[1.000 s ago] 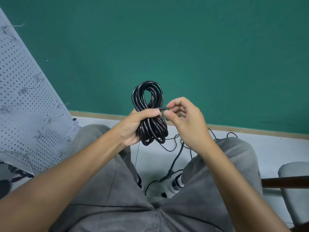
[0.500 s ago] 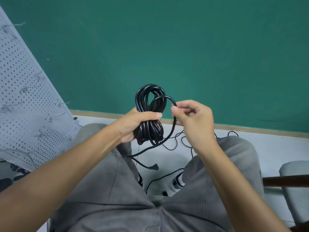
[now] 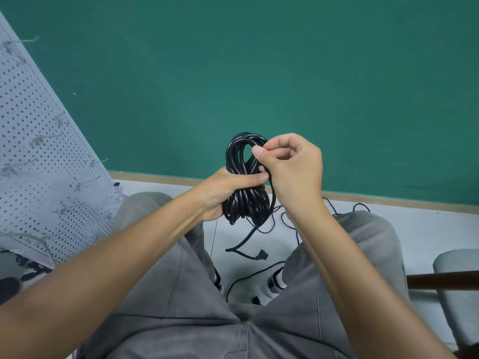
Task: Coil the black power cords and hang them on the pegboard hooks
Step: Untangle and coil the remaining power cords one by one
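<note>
A coiled black power cord point(image 3: 245, 200) is held upright in front of me, above my knees. My left hand point(image 3: 225, 191) grips the coil round its middle, thumb across the strands. My right hand point(image 3: 290, 167) pinches one strand at the coil's top loop between thumb and forefinger. The cord's loose tail hangs below the coil and ends in a black plug point(image 3: 260, 255) above the floor. The grey pegboard point(image 3: 39, 156) with thin wire hooks point(image 3: 90, 181) leans at the left.
More thin black cords point(image 3: 344, 209) lie loose on the white floor between and beyond my feet. A green wall rises behind. A grey chair seat point(image 3: 456, 270) with a dark wooden bar sits at the right edge.
My right hand has carried the strand up from beside the coil to its top loop, over my left thumb. The tail and plug have lifted off the floor.
</note>
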### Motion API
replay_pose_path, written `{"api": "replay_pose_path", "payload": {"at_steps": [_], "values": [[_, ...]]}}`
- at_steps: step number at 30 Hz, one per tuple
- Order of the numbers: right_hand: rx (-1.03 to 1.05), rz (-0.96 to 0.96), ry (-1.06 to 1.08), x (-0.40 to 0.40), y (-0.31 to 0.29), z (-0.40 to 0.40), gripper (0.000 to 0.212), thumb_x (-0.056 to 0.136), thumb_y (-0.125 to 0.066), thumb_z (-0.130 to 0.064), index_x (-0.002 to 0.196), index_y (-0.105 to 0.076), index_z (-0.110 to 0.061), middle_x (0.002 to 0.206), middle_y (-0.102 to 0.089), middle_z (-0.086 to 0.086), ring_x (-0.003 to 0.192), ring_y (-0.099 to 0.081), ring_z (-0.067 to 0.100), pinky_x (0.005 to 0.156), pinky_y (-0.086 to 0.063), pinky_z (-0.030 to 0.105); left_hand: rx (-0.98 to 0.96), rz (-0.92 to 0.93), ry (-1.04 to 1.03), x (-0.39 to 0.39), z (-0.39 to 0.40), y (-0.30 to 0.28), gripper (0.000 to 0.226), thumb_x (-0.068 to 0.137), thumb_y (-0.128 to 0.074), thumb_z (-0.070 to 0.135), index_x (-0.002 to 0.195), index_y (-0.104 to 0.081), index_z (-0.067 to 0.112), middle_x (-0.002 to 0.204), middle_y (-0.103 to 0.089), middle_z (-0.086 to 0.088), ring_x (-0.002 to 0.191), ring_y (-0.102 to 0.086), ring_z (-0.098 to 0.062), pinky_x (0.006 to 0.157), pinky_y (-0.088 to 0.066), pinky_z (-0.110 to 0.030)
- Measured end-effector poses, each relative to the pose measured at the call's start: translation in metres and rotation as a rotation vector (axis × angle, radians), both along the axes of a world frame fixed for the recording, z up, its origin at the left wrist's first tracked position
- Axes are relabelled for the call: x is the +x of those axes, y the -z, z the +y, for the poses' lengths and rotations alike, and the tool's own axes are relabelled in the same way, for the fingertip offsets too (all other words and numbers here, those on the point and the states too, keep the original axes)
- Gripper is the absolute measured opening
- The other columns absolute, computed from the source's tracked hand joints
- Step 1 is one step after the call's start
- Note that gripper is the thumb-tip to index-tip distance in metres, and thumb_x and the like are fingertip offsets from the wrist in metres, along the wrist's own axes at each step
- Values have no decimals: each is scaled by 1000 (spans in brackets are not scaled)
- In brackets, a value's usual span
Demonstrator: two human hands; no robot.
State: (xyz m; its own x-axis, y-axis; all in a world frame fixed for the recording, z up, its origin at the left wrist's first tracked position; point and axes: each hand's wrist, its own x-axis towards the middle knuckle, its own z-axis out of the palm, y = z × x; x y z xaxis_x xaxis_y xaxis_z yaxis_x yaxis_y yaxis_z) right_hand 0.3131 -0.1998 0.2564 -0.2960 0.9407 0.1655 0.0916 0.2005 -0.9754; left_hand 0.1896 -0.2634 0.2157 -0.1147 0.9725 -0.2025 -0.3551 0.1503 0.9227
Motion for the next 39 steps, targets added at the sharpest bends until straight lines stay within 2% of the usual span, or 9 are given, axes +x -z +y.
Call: {"api": "replay_pose_path", "payload": {"at_steps": [5,9,11,17,20,23,29,32,39], "values": [[16,-6,41,-1,-1,2,22,78,-87,-21,77,-65,-24,65,-71,-6,64,-66,8,76,-57,33,1,-120,16,9,0,2,15,85,-71,14,95,-79,7,94,-76,-14,84,-76,-27,78,-62,-39],[-2,1,31,4,-2,3,23,79,-87,-21,78,-64,-27,65,-69,-7,64,-65,12,70,-60,45,-6,-172,51,11,-1,1,25,91,-70,13,113,-71,2,100,-75,-17,89,-75,-29,84,-62,-42],[23,23,55,8,-1,4,22,81,-86,-19,81,-64,-24,67,-67,-7,62,-62,9,64,-55,31,-40,-123,50,12,-1,0,39,85,-71,17,120,-66,-1,105,-71,-19,93,-74,-32,98,-57,-51],[247,-84,68,17,8,5,16,88,-78,-16,91,-64,-23,79,-64,-11,71,-58,2,72,-47,14,-94,-16,69,9,0,0,35,66,-88,21,94,-70,8,83,-67,-11,74,-67,-24,73,-58,-35],[213,-218,-47,22,2,14,31,89,-77,-24,116,-61,-25,102,-61,-8,89,-60,1,80,-48,14,-108,-19,77,9,-2,2,30,61,-89,23,81,-70,12,73,-62,-9,64,-61,-24,85,-55,-50],[-143,-293,-379,30,-8,38,69,81,-79,-51,138,-52,-24,123,-64,-2,108,-68,10,99,-52,30,-117,-17,123,9,-3,3,16,70,-84,12,75,-68,12,69,-58,-9,62,-59,-23,107,-38,-75],[-355,-224,-764,40,-13,53,67,91,-72,-44,119,-59,15,112,-70,29,98,-69,32,98,-55,36,-108,19,215,11,-5,-8,11,78,-73,6,80,-61,7,67,-58,-8,59,-64,-21,106,-42,-72],[-449,33,-682,36,-2,48,31,85,-77,-28,91,-67,1,93,-57,22,86,-59,33,90,-51,39,-121,7,273,13,-4,-13,10,79,-72,6,81,-62,6,68,-60,-8,60,-67,-23,109,-38,-73],[-516,220,-659,37,2,39,36,76,-77,-29,105,-65,-10,79,-64,-1,80,-62,22,80,-34,43,-119,-186,417,33,0,-13,23,78,-74,17,90,-56,9,64,-57,1,57,-60,-14,105,-52,-51]]}}
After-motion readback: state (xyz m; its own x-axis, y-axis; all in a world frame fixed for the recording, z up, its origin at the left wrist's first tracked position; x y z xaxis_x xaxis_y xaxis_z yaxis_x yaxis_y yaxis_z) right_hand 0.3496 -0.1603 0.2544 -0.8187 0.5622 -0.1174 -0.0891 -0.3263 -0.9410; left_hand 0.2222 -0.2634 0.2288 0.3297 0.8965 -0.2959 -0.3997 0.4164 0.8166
